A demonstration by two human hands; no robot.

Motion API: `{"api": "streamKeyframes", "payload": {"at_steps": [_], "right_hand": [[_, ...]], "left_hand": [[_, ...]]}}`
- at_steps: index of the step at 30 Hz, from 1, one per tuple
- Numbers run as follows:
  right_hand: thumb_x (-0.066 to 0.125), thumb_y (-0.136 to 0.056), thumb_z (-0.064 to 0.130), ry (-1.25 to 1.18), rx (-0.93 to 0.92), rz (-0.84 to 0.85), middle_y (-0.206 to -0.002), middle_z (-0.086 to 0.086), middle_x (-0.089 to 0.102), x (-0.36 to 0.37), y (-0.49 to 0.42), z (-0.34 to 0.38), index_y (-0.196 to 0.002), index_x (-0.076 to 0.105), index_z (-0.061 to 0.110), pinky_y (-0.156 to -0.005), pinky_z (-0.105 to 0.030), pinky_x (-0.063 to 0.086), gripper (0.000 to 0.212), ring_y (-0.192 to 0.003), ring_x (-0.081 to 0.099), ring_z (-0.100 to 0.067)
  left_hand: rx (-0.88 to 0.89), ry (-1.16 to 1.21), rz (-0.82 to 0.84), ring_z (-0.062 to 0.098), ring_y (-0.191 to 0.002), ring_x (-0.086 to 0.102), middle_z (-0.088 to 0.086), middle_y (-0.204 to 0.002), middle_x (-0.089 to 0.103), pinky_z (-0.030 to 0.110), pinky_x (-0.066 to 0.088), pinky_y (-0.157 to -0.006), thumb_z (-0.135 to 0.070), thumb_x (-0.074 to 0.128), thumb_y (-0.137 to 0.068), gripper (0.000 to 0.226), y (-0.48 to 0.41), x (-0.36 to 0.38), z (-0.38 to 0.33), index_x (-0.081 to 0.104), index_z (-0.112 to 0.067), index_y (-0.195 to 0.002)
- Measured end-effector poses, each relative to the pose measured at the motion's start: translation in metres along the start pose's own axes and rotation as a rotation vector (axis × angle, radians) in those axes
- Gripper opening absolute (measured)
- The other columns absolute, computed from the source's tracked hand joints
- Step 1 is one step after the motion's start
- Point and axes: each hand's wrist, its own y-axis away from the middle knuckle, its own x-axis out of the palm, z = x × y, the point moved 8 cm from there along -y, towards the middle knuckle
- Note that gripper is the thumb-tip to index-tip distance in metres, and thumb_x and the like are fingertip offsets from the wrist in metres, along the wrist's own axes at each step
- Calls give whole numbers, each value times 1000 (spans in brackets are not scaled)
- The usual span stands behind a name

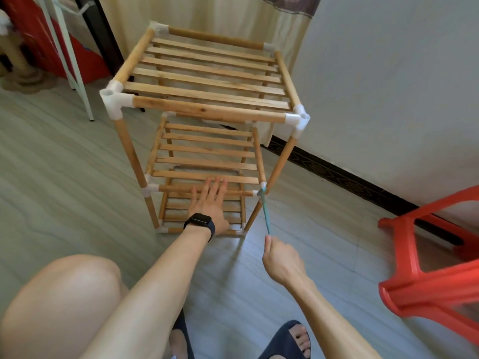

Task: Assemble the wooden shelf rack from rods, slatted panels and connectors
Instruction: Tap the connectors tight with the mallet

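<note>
The wooden shelf rack (207, 110) stands on the floor with three slatted panels (207, 73) in tiers and four white connectors (112, 99) at its top corners. The left grip (211, 200) (black watch (201, 221) at the wrist) lies spread, fingers straight, on the rack's middle front rod (178, 189). The right grip (282, 260) pinches one thin teal tool (266, 216), its tip touching the rack's middle front-right connector (262, 186). One red stool (427, 288) stands right of the rack.

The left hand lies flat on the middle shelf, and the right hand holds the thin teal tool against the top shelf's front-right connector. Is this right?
Not quite: in the head view the right hand holds the teal tool against the middle shelf's front-right connector, not the top one.
</note>
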Motion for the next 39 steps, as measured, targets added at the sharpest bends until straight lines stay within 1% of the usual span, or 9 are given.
{"api": "streamKeyframes", "payload": {"at_steps": [5,9,14,18,20,22,25,28,39], "right_hand": [[24,-107,37,-465,-222,-357,-61,-2,50,-43,8,17,-79,39,21,-48,-42,38,36,-51,46,-19],[13,-106,44,-15,-41,90,-85,-10,64,7,-7,0,-89,47,17,-65,-41,46,46,-76,59,-33],[15,-106,46,-141,21,15,-76,-7,61,1,11,-33,-83,49,19,-68,-45,49,50,-71,57,-28],[15,-107,42,-167,117,32,-79,-3,59,-5,22,-65,-80,46,21,-68,-39,44,47,-71,53,-22],[16,-108,39,-213,147,21,-83,-5,60,-12,23,-76,-78,45,20,-73,-39,43,46,-80,56,-28],[17,-109,36,-261,151,15,-82,-6,57,-19,24,-81,-74,42,19,-77,-40,41,46,-88,57,-33],[18,-109,35,-323,167,-25,-80,-6,56,-29,26,-87,-73,42,17,-78,-41,41,47,-90,56,-36],[18,-109,35,-365,165,-75,-79,-6,55,-39,25,-88,-72,41,16,-77,-41,40,47,-86,54,-34],[19,-105,44,-399,-72,-64,-71,-6,51,-2,26,-6,-72,35,26,-65,-42,32,41,-79,54,-40]], "left_hand": [[5,-15,0,25,-151,-24,3,-163,-27,54,-11,-121,-32,64,-83,116,-1,0,0,-27,-25,-154],[-2,-5,-5,23,-151,-24,2,-164,-26,53,-11,-122,-27,63,-82,115,2,-1,0,-25,-26,-155],[-39,99,45,23,-153,-18,3,-166,-18,52,-10,-122,-28,59,-87,101,1,-9,-1,-12,-25,-159],[39,599,-118,28,-148,27,5,-160,32,47,24,-117,-48,51,-98,60,-9,-80,-55,35,-28,-153],[104,1086,-138,24,-129,49,-2,-136,57,39,37,-101,-56,39,-101,40,-11,-120,-103,61,-33,-124],[56,1481,-156,18,-105,60,2,-106,69,33,38,-89,-55,27,-104,54,-15,-135,-136,69,-24,-92],[-66,1569,-360,14,-61,49,-7,-61,53,31,35,-68,-65,26,-95,59,-15,-129,-144,51,-21,-64],[-51,1485,-452,21,-56,42,-7,-50,43,32,32,-61,-65,22,-77,52,-4,-117,-138,43,-23,-55],[84,1542,-120,7,-36,28,-10,-38,29,21,23,-44,-61,-2,-100,80,33,-117,-71,39,-22,-44]]}}
